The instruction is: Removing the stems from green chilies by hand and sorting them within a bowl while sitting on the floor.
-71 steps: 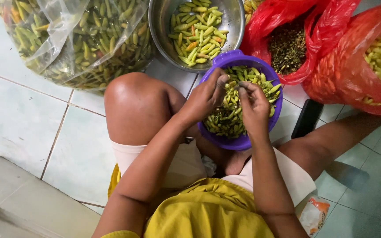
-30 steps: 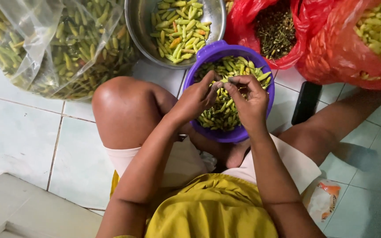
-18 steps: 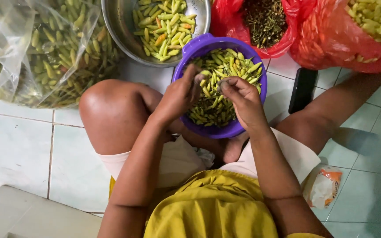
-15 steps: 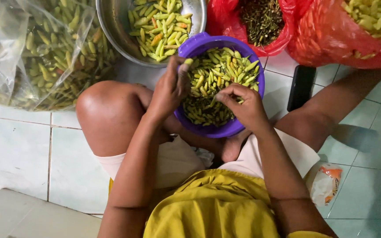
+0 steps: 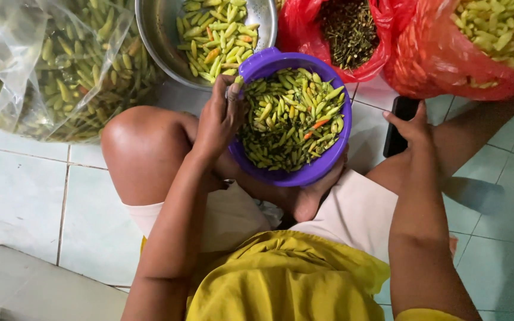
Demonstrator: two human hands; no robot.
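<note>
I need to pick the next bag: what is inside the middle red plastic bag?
The middle red plastic bag holds a dark heap of thin stems, dry-looking. Its folded rim covers the heap's edges, and anything beneath the top layer is hidden.

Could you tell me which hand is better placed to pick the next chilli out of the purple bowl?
The left hand: it rests at the rim of the purple bowl, beside the chillies. The right hand is off to the side, on a black phone.

Glossy purple plastic bowl [image 5: 281,62], shiny metal basin [image 5: 159,35], crinkly clear plastic bag [image 5: 13,53], smooth glazed floor tiles [image 5: 19,196].
</note>
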